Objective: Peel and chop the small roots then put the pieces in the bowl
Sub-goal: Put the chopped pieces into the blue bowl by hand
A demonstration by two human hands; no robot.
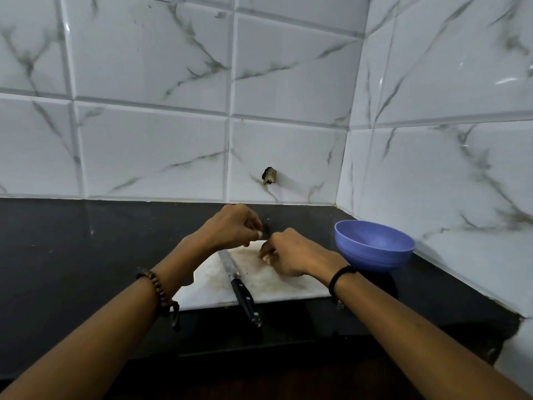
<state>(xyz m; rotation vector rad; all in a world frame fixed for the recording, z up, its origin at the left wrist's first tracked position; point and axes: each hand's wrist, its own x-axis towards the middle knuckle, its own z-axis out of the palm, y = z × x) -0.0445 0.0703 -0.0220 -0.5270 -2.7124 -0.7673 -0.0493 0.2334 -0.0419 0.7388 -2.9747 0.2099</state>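
Here, the knife (242,290) lies lengthwise on the board (288,287), its handle past the near edge and untouched. Over the board's far edge the left grip (230,226) seems to pinch a small dark root (266,227). The right grip (291,255) is curled just beside it; whether it pinches anything I cannot tell. The bowl (375,243) stands right of the board, nearer the right grip.

Bowl (372,259) periwinkle blue, plain. Counter (86,241) black, glossy. Cutting board (274,284) white (brownish stains mid-surface). Knife (238,285): black handle, silver rivets, grey steel blade. Wall tiles (144,140) white, grey-green marble veining. Bead bracelet (154,287) brown; wristband (339,277) black.
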